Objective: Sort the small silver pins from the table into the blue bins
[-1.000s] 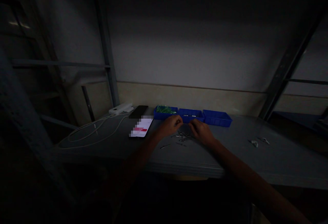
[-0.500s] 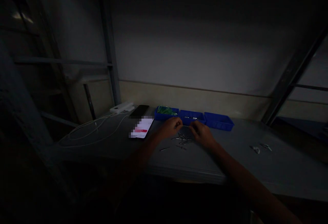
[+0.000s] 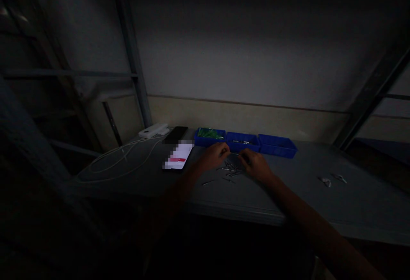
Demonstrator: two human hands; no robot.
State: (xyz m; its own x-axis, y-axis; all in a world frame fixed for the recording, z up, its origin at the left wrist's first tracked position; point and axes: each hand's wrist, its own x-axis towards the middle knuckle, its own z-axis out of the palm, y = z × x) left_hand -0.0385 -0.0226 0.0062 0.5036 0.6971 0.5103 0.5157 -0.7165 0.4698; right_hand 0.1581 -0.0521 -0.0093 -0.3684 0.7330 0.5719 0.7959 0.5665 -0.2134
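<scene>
Hands barely shifted, left hand (image 3: 215, 156) and right hand (image 3: 256, 164) over metal pins (image 3: 231, 170), grip too dark to tell

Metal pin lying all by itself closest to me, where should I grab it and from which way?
Probably pinch the metal pin across its middle, coming straight down from above. It is thin and lies flat on the table, so the side offers no grip. It sits apart from the pile of pins, leaving room for fingertips along both long sides.
</scene>
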